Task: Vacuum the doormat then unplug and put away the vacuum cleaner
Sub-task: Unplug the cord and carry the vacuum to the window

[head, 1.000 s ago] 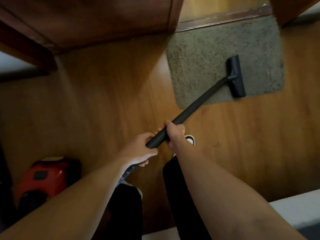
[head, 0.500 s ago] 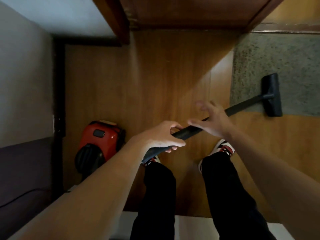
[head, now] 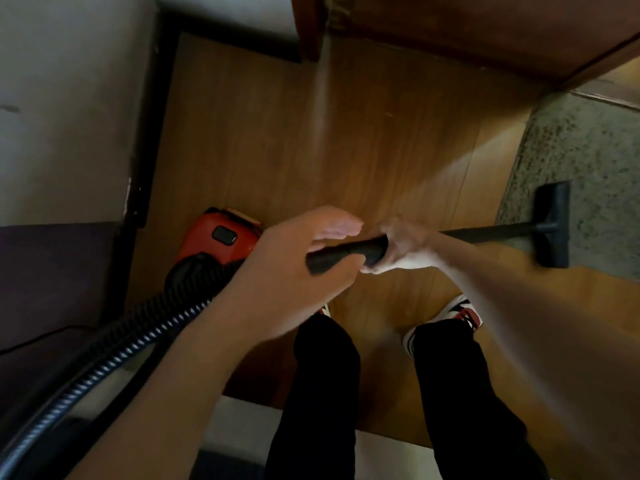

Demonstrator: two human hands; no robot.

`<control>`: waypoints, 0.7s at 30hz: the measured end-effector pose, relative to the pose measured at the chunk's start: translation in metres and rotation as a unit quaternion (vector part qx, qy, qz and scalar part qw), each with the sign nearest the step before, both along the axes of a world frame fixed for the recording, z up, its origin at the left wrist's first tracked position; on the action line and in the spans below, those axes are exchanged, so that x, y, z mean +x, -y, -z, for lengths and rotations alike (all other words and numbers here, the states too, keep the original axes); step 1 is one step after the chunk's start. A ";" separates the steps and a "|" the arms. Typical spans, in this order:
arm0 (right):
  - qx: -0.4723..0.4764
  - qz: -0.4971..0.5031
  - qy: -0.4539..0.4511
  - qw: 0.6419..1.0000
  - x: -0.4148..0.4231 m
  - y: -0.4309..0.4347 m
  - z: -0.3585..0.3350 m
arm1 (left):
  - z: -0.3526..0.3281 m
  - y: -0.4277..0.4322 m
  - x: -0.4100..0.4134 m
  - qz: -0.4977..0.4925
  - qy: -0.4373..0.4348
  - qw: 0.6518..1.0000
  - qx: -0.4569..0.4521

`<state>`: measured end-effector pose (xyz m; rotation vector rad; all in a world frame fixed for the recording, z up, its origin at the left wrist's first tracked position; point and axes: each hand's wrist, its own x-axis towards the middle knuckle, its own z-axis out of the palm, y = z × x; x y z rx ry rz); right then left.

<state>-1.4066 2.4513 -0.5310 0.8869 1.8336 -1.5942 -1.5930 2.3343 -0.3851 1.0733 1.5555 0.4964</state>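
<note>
Nearest to my view are the person's two legs in black trousers [head: 322, 393], and in front of them a white and red shoe [head: 462, 311] stands on the wooden floor [head: 346, 150]. From the lower left corner a black ribbed hose [head: 138, 341] rises in a slant and goes out of sight behind the left forearm.

Above the knees both hands meet on the vacuum wand [head: 485, 233]. The left hand [head: 298, 261] is at the thick near end of the wand. Its fingers [head: 341, 230] lie stretched out and are not curled round the tube, which crosses the hand; so I read this hand as released, although the picture is blurred here. The right hand [head: 403, 251] is just beside it, further along the wand, and is clenched round the tube, so the right hand is the one that grasps the wand.

Left of the hands the red vacuum cleaner [head: 221, 237] sits on the floor near the wall [head: 69, 98], with its black part partly hidden by the hose and the left arm.

From the right hand the thin wand goes to the right, to the black floor head [head: 550, 226]. The head rests on the speckled grey doormat [head: 588, 161], close to the mat's left edge. Beyond the mat and the floor there is a dark wooden door [head: 450, 29].
</note>
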 end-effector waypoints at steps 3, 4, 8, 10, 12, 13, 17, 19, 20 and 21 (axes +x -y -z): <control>0.004 0.039 -0.021 0.999 -0.015 -0.004 -0.007 | -0.004 0.033 -0.009 -0.079 0.060 0.994 0.040; 0.009 0.049 -0.030 0.998 -0.021 -0.004 -0.010 | 0.000 0.044 -0.012 -0.096 0.074 0.992 0.037; 0.052 0.096 -0.055 0.992 -0.046 -0.004 -0.019 | 0.038 0.074 -0.025 -0.173 0.096 0.980 0.001; 0.063 0.123 -0.072 0.988 -0.063 -0.004 -0.020 | 0.066 0.082 -0.033 -0.211 0.076 0.974 -0.013; 0.083 0.152 -0.101 0.980 -0.085 -0.001 -0.020 | 0.096 0.090 -0.046 -0.252 0.034 0.967 -0.031; 0.096 0.165 -0.118 0.975 -0.097 0.001 -0.020 | 0.111 0.095 -0.053 -0.267 0.003 0.963 -0.044; 0.157 0.214 -0.176 0.948 -0.147 -0.002 -0.014 | 0.166 0.109 -0.078 -0.223 -0.141 0.955 -0.134; 0.174 0.250 -0.198 0.932 -0.168 -0.005 -0.011 | 0.185 0.112 -0.088 -0.166 -0.187 0.952 -0.176; 0.183 0.260 -0.206 0.925 -0.177 -0.005 -0.010 | 0.195 0.114 -0.093 -0.133 -0.207 0.951 -0.189; 0.192 0.264 -0.211 0.921 -0.184 -0.003 -0.007 | 0.204 0.115 -0.097 -0.097 -0.228 0.948 -0.197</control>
